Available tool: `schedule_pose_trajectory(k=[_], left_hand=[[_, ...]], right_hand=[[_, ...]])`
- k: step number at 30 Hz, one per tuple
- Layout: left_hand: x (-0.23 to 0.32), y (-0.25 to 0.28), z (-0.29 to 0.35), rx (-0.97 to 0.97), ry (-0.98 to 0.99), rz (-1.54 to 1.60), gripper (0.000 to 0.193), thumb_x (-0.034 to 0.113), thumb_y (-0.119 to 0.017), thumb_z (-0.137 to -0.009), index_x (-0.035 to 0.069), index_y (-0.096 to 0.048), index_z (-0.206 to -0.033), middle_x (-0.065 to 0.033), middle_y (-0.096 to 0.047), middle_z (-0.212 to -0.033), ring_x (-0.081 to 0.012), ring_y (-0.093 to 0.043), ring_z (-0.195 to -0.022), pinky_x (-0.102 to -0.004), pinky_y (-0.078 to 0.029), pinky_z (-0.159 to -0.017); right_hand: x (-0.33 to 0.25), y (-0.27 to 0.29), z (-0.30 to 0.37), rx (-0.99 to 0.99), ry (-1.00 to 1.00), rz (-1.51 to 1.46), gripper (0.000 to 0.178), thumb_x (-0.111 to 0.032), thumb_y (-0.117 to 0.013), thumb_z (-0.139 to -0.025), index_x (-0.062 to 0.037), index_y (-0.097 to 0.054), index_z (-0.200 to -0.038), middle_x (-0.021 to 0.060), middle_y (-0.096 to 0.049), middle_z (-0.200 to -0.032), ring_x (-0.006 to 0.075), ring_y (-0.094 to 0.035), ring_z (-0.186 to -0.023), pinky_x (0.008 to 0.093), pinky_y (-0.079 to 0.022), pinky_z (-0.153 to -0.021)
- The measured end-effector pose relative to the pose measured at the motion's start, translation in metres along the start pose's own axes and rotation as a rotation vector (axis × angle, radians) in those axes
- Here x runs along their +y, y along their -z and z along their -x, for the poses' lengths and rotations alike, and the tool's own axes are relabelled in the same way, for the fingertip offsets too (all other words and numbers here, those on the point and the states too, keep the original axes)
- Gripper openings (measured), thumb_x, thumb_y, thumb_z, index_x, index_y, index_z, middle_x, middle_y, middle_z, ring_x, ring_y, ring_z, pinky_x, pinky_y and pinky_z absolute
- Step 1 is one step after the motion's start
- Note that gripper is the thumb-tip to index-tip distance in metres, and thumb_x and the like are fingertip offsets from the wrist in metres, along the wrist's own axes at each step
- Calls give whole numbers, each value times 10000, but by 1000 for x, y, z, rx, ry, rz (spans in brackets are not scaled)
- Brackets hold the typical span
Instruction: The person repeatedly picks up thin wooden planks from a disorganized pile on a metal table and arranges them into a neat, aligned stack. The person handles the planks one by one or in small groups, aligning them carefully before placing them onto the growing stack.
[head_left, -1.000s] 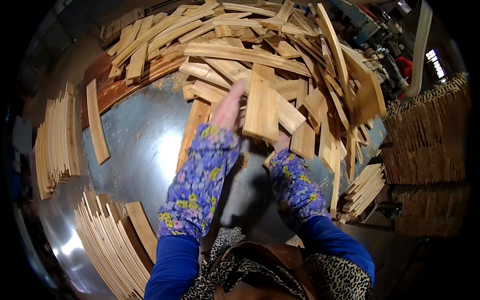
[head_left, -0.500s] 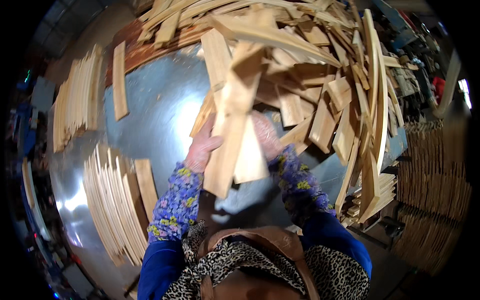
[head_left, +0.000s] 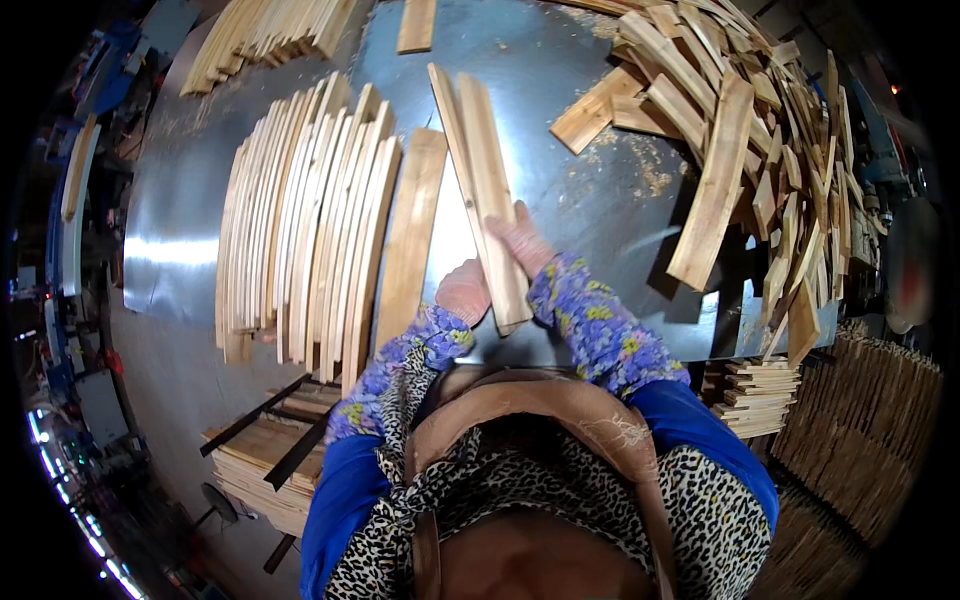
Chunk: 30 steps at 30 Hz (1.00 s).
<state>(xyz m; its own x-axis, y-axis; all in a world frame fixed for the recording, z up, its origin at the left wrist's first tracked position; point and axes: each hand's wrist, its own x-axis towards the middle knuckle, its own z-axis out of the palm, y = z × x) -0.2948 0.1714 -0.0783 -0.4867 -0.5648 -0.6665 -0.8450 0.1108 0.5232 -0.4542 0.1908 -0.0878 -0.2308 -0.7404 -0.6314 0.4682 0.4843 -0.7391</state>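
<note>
Two narrow wooden boards [head_left: 485, 150] stand on edge in front of me, touching at the near end and spread apart at the far end. My right hand [head_left: 522, 242], in a pinkish glove, is closed on their right side with the thumb pointing up. My left hand [head_left: 464, 292], gloved alike, grips them low on the left; its fingers are partly hidden by the wood. Left of them, one board [head_left: 412, 230] lies flat beside a row of boards [head_left: 300, 220] standing on edge, packed side by side.
A loose heap of wooden pieces [head_left: 740, 130] covers the right side of the metal table [head_left: 590, 230]. Another row of boards [head_left: 270, 30] stands at the far left. Stacked wood lies below the table at the left [head_left: 265, 470] and right [head_left: 757, 395].
My view has swung left, toward the rows of boards. The boards in my hands have come away from the heap and now stand close to the left row.
</note>
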Motion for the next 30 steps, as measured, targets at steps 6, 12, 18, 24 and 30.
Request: schedule_pose_trajectory(k=[6,12,18,24,30], left_hand=[[-100,33,63,201,-338,-412,441,445,-725,-965,108,-791,-1242,-184,-751,-1248,-317,-684,-1129,-440,-578,-965],[-94,69,41,-317,-501,-1121,420,481,-704,-949,131,-813,-1154,-92,-785,-1122,-233,-653,-1250,-551,-291,-1251],[-118,103,74,-62,-707,-1137,534,550,-655,-986,68,-886,-970,-50,-805,-1078,-320,-558,-1220,-467,-285,-1283],[-144,137,114,238,-623,-328,513,433,-656,-994,-21,-801,-1181,-203,-761,-1245,-373,-592,-1317,-534,-421,-1184],[-137,90,75,672,-441,-103,909,420,-731,-974,-63,-362,-1651,-334,-357,-1678,-499,-370,-1551,-533,-326,-1306]], right_hand=[[35,-53,7,-279,30,31,633,-187,-763,-979,50,-547,-1525,191,-703,-1383,295,-698,-1231,416,-563,-1086],[36,-76,13,-133,178,52,717,-183,-758,-925,36,-498,-1555,223,-746,-1278,342,-729,-1178,422,-562,-1077],[13,-67,86,240,351,925,864,-243,-669,-958,-34,-287,-1704,313,-715,-1293,477,-701,-1181,497,-558,-1046],[71,-126,93,125,290,824,833,-76,-649,-933,-55,-300,-1688,324,-679,-1219,450,-741,-1061,504,-621,-909],[100,-178,69,-466,277,1073,685,-244,-717,-890,-70,-555,-1532,246,-633,-1455,451,-722,-1127,511,-604,-1002]])
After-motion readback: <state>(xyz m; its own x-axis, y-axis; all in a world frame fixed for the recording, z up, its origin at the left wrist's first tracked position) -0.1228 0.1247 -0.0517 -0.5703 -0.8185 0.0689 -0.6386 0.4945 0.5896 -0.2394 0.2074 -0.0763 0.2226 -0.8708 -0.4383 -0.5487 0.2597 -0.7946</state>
